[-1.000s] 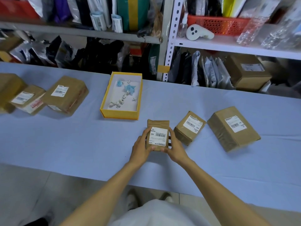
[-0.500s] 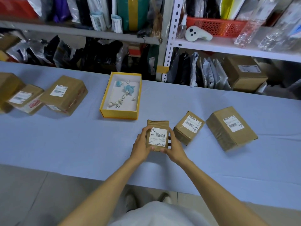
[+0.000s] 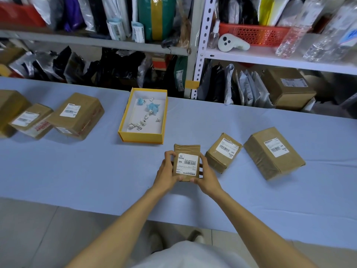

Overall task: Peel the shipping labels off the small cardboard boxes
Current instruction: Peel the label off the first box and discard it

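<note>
Both hands on one box [image 3: 187, 148], near-centre of the table [image 3: 77, 180], close to the near edge.

- Left hand [image 3: 166, 171]: fingers curled round the box's left side, thumb at its near edge.
- Right hand [image 3: 207, 176]: fingers curled round the right side, thumb at the near edge.
- Label [image 3: 187, 164] lies flat on the box's top face, barcode readable. I can't tell if the box rests on the table or is lifted just off it.
- Second box [image 3: 222, 153] just right of the held one, third box [image 3: 270, 157] further right; both labelled on top.
- Yellow tray [image 3: 143, 135] just beyond the hands, with crumpled white and blue scraps [image 3: 144, 120] inside.
- Left group [image 3: 77, 117]: three boxes touching at the far left, two showing labels.
- Shelves [image 3: 251, 59] along the far side, packed with bags and parcels.
</note>
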